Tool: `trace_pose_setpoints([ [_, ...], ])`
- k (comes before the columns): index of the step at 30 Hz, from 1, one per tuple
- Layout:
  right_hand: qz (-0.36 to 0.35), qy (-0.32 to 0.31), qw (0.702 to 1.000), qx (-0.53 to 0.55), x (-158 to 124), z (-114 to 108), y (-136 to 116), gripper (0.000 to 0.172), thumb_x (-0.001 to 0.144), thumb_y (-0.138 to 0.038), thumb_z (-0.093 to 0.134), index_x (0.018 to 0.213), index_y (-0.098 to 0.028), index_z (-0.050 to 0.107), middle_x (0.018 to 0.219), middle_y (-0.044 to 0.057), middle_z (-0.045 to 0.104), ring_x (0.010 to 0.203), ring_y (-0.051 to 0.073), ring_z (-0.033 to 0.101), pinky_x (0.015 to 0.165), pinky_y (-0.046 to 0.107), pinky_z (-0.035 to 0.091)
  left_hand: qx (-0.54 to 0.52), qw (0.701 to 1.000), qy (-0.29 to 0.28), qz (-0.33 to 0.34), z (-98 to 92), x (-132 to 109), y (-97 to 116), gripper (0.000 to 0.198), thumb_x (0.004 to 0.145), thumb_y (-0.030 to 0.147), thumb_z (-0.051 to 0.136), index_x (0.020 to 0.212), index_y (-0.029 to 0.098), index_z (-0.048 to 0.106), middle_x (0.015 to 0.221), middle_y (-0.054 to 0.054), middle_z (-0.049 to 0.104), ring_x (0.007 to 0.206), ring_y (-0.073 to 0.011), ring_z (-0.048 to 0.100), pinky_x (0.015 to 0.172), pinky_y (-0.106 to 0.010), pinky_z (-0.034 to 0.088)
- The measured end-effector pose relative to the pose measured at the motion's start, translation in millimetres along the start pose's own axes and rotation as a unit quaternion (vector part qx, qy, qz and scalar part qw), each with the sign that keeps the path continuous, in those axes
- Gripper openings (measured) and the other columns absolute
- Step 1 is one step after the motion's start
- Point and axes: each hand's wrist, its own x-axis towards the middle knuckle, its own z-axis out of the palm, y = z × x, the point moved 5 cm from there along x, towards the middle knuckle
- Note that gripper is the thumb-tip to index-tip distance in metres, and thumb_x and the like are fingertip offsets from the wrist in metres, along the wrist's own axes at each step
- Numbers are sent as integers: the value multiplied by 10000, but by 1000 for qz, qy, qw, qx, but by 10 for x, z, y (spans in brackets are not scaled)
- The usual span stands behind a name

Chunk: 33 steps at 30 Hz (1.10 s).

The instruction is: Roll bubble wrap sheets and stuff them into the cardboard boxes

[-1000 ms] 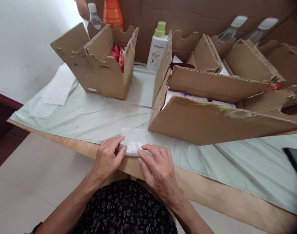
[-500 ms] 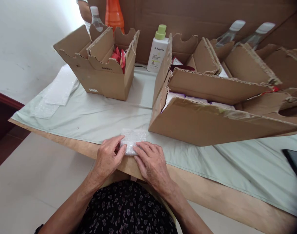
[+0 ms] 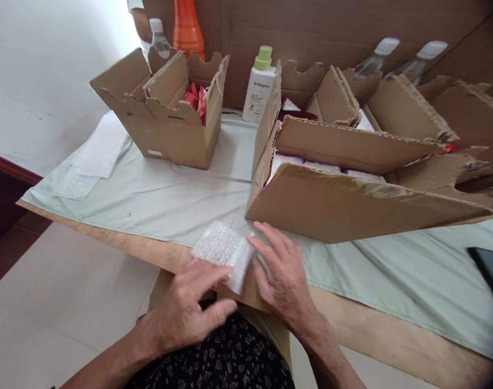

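A small parcel wrapped in bubble wrap [image 3: 223, 249] sits tilted at the near edge of the table, partly over the wooden rim [image 3: 351, 319]. My left hand [image 3: 189, 309] reaches up from below, and its fingers close on the parcel's near corner. My right hand [image 3: 282, 273] lies with fingers spread on the pale green cloth [image 3: 169, 194]. Its thumb and first fingers touch the parcel's right side.
Just beyond my right hand stands a large open carton [image 3: 351, 208] holding white boxes. A smaller open carton [image 3: 177, 138] with red packets stands back left. Behind are a white lotion bottle [image 3: 259, 86], an orange bottle [image 3: 187, 24] and another person's arm [image 3: 141, 21]. Bubble-wrap sheets [image 3: 94, 159] lie far left, a dark flat object [image 3: 489, 270] far right.
The parcel has been turned and drawn toward the table's edge. My left hand dropped lower and nearer to me. My right hand shifted right, with its fingers spread.
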Motion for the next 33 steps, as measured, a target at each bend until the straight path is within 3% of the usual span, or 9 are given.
trace_pose_setpoints([
  [3, 55, 64, 996, -8, -197, -251, 157, 395, 953, -64, 547, 1303, -229, 628, 1461, 150, 621, 1320, 307, 618, 1036, 519, 528, -45, 997, -50, 39, 97, -73, 164, 287, 986, 286, 656, 1253, 182, 663, 1000, -77, 790, 871, -209, 731, 784, -372, 610],
  [8, 117, 105, 987, 12, -590, -486, 106, 318, 959, -90, 620, 1241, -229, 662, 1219, 116, 704, 1112, 259, 690, 951, 438, 571, 161, 984, 43, -59, -73, -67, -190, 223, 999, 218, 606, 1200, 167, 686, 1058, -107, 740, 969, -243, 711, 831, -408, 632],
  [12, 113, 59, 991, 35, -638, -331, -148, 337, 981, -250, 652, 1313, -201, 617, 1154, 129, 694, 1059, 265, 682, 884, 422, 594, 293, 949, 29, -115, -128, -11, -499, 313, 957, 364, 657, 1190, 157, 692, 1029, -123, 699, 966, -312, 651, 865, -498, 585],
  [15, 138, 22, 990, -10, -608, -123, -195, 674, 964, -508, 650, 1500, -137, 480, 1392, 244, 607, 1189, 374, 645, 905, 541, 592, 319, 936, 13, -148, -83, 31, -571, 230, 915, 370, 692, 1063, 195, 693, 958, -90, 687, 928, -296, 634, 853, -460, 549],
  [18, 173, 25, 983, -57, -651, -33, -81, 706, 997, -454, 598, 1593, -148, 376, 1435, 253, 610, 1209, 386, 659, 887, 544, 600, 297, 938, -7, -177, -32, 63, -533, 114, 902, 320, 652, 863, 214, 634, 873, -58, 659, 873, -266, 625, 812, -418, 519],
  [22, 280, 48, 959, -11, -837, -156, 187, 593, 1019, -374, 573, 1567, -188, 441, 1269, 174, 736, 959, 278, 752, 806, 437, 631, 175, 961, -16, -215, -15, 58, -417, 182, 909, 324, 591, 765, 226, 540, 849, -28, 659, 782, -199, 624, 741, -345, 506],
  [26, 366, 37, 928, 52, -966, -303, 362, 655, 985, -402, 621, 1578, -178, 456, 1051, 105, 787, 762, 223, 743, 698, 366, 631, 80, 959, 5, -273, 12, -7, -395, 297, 898, 366, 646, 1144, 200, 639, 788, 26, 672, 621, -137, 582, 625, -278, 502],
  [29, 322, 33, 945, 56, -910, -374, 398, 573, 1003, -335, 588, 1556, -211, 506, 1032, 76, 795, 745, 208, 746, 676, 345, 626, 66, 972, 19, -225, 47, -7, -351, 554, 942, 321, 606, 1474, 187, 532, 727, 60, 642, 569, -118, 555, 597, -250, 508],
  [33, 162, 52, 980, 106, -746, -583, 286, 330, 1013, -156, 550, 1277, -259, 719, 1033, 42, 788, 904, 185, 767, 772, 292, 634, 49, 996, 12, -69, -57, 66, -100, 299, 980, 196, 588, 1235, 259, 731, 815, 18, 744, 672, -130, 673, 619, -235, 553],
])
